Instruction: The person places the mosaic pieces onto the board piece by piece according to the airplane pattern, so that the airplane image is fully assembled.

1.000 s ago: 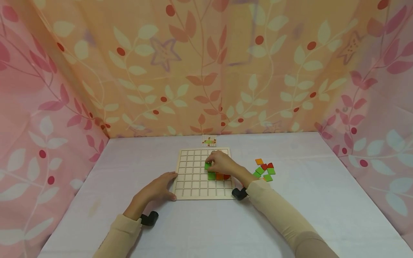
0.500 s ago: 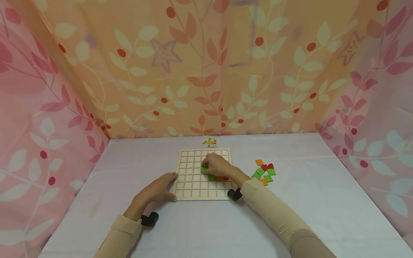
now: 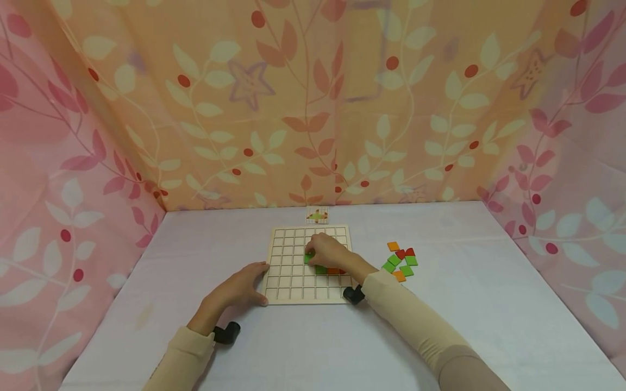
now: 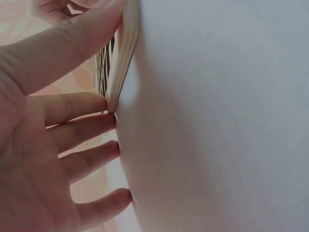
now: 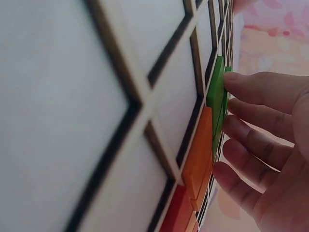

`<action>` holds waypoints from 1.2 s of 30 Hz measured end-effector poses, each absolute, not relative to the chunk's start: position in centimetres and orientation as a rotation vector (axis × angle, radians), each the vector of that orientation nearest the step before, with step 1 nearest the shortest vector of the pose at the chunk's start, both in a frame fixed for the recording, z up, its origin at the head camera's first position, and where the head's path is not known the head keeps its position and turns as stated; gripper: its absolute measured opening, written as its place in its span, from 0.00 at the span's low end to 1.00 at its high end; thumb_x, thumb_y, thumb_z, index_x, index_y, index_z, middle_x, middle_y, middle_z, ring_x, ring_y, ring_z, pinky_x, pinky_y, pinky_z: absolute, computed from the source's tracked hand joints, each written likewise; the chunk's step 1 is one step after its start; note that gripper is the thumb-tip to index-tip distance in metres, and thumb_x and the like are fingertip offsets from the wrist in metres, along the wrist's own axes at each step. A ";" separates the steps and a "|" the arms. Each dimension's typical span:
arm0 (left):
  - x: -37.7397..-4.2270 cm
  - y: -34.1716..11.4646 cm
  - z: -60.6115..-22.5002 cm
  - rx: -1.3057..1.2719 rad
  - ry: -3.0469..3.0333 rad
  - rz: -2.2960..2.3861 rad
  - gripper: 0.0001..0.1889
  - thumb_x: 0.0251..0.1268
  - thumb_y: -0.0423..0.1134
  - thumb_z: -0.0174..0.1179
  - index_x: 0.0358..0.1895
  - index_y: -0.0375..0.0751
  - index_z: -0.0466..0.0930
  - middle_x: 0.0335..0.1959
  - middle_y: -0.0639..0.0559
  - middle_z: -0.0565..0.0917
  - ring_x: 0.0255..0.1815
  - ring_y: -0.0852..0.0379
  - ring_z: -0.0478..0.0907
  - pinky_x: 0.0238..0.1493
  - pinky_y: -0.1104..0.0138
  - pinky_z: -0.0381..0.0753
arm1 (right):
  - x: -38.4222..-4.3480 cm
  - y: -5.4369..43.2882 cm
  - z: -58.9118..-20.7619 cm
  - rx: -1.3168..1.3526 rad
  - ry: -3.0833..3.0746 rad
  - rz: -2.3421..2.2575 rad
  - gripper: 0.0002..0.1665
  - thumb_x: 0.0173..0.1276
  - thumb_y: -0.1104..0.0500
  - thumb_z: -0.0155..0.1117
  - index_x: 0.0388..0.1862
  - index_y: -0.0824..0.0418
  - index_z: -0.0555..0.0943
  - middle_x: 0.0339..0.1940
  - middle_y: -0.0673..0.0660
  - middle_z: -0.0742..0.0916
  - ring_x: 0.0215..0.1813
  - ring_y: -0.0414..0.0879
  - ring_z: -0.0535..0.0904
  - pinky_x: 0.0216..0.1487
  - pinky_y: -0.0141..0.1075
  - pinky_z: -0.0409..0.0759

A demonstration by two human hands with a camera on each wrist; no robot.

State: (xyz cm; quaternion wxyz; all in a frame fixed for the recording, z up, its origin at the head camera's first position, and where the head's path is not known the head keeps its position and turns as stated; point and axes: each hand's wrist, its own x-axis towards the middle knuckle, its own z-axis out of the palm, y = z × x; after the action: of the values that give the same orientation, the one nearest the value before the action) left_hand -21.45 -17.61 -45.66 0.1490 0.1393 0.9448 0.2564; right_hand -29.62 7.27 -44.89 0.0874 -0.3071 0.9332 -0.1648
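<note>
A pale wooden grid board (image 3: 286,282) lies on the table in the head view. My left hand (image 3: 241,285) rests at its left edge, fingers extended; the left wrist view shows the thumb and fingertips against the board's side (image 4: 123,63). Over the board, my right hand (image 3: 330,251) pinches a green square tile (image 3: 308,258) low at a cell, its far part hidden by the fingers. Just nearer lies a row: another green tile (image 3: 320,270), an orange tile (image 3: 333,271) and a red tile (image 5: 176,210), partly covered by the right hand in the head view.
Right of the board lie several loose tiles: orange (image 3: 393,246), green (image 3: 406,271) and red (image 3: 410,252). A small pattern card (image 3: 317,215) lies behind the board. Floral curtains (image 3: 313,108) enclose the white table (image 3: 303,347) at the back and sides.
With the green tile, my right hand has shifted slightly left and nearer over the board, then hardly moved in the last half second. The left hand has stayed at the board's edge.
</note>
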 end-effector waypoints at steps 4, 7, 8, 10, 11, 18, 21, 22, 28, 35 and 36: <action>-21.4 -17.6 -45.5 0.395 2.713 0.744 0.47 0.42 0.35 0.77 0.70 0.30 0.64 0.73 0.36 0.64 0.76 0.37 0.58 0.74 0.46 0.59 | -29.8 7.2 -44.8 -0.876 2.763 -0.512 0.16 0.59 0.57 0.73 0.46 0.59 0.87 0.44 0.53 0.85 0.48 0.46 0.77 0.54 0.40 0.78; -21.4 -17.6 -45.5 0.398 2.713 0.739 0.47 0.42 0.35 0.77 0.70 0.30 0.64 0.73 0.36 0.64 0.75 0.37 0.58 0.74 0.45 0.59 | -29.9 7.2 -44.7 -0.846 2.752 -0.537 0.16 0.58 0.58 0.74 0.46 0.59 0.88 0.44 0.53 0.87 0.50 0.47 0.78 0.56 0.40 0.78; -21.4 -17.6 -45.5 0.392 2.711 0.742 0.47 0.42 0.35 0.77 0.70 0.30 0.64 0.73 0.36 0.64 0.76 0.37 0.58 0.74 0.46 0.59 | -29.9 7.2 -44.7 -0.838 2.749 -0.545 0.16 0.58 0.58 0.74 0.46 0.59 0.88 0.44 0.53 0.88 0.50 0.47 0.79 0.57 0.40 0.78; -21.4 -17.6 -45.5 0.392 2.710 0.739 0.47 0.42 0.35 0.77 0.70 0.30 0.64 0.73 0.36 0.64 0.76 0.37 0.58 0.74 0.45 0.59 | -30.0 7.1 -44.8 -0.829 2.745 -0.561 0.16 0.57 0.58 0.74 0.46 0.59 0.88 0.44 0.53 0.89 0.50 0.46 0.80 0.57 0.40 0.79; -21.4 -17.6 -45.6 0.391 2.710 0.737 0.47 0.42 0.36 0.77 0.70 0.30 0.64 0.73 0.36 0.64 0.75 0.37 0.58 0.74 0.45 0.59 | -29.9 7.1 -44.8 -0.828 2.742 -0.563 0.16 0.57 0.59 0.75 0.46 0.59 0.88 0.44 0.53 0.89 0.50 0.47 0.80 0.57 0.40 0.79; -21.3 -17.6 -45.8 0.386 2.712 0.738 0.47 0.41 0.36 0.78 0.69 0.30 0.65 0.73 0.36 0.65 0.75 0.37 0.58 0.74 0.46 0.59 | -29.7 7.3 -44.8 -0.851 2.742 -0.565 0.16 0.58 0.58 0.73 0.46 0.59 0.88 0.44 0.53 0.87 0.48 0.45 0.78 0.54 0.39 0.78; -21.3 -17.6 -45.9 0.388 2.717 0.734 0.47 0.41 0.36 0.78 0.69 0.31 0.65 0.73 0.36 0.65 0.75 0.37 0.59 0.74 0.46 0.59 | -29.6 7.9 -44.8 -0.882 2.749 -0.611 0.16 0.60 0.57 0.71 0.46 0.60 0.87 0.42 0.53 0.86 0.44 0.44 0.78 0.50 0.38 0.79; -21.3 -17.6 -45.9 0.390 2.718 0.733 0.47 0.41 0.36 0.78 0.69 0.31 0.65 0.73 0.36 0.65 0.75 0.37 0.59 0.74 0.46 0.59 | -29.6 8.1 -44.8 -0.885 2.750 -0.649 0.15 0.61 0.57 0.71 0.47 0.60 0.87 0.41 0.53 0.85 0.43 0.44 0.78 0.49 0.37 0.79; -21.3 -17.6 -45.8 0.396 2.727 0.723 0.47 0.42 0.37 0.77 0.70 0.31 0.65 0.73 0.36 0.65 0.76 0.38 0.58 0.74 0.46 0.59 | -29.6 9.9 -44.6 -0.807 2.705 -0.936 0.18 0.64 0.54 0.67 0.50 0.61 0.85 0.41 0.53 0.85 0.42 0.44 0.79 0.45 0.37 0.80; -21.2 -17.7 -45.6 0.398 2.724 0.736 0.47 0.42 0.36 0.77 0.70 0.32 0.64 0.73 0.36 0.64 0.76 0.37 0.58 0.74 0.45 0.59 | -29.6 12.1 -44.3 -0.818 2.661 -1.035 0.23 0.66 0.54 0.66 0.56 0.64 0.82 0.51 0.57 0.86 0.51 0.49 0.79 0.54 0.42 0.81; -21.2 -17.7 -45.6 0.398 2.723 0.737 0.47 0.42 0.36 0.77 0.70 0.32 0.64 0.73 0.36 0.64 0.76 0.37 0.58 0.74 0.45 0.59 | -29.5 12.4 -44.2 -0.815 2.656 -1.040 0.23 0.66 0.54 0.66 0.57 0.65 0.81 0.52 0.58 0.86 0.52 0.49 0.79 0.55 0.43 0.81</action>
State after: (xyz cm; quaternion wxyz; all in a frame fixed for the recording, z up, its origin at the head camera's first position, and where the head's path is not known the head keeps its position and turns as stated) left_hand -21.21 -17.70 -45.59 0.1457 0.1382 0.9456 0.2560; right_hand -29.53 12.42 -44.20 0.0876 -0.2738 0.8919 -0.3492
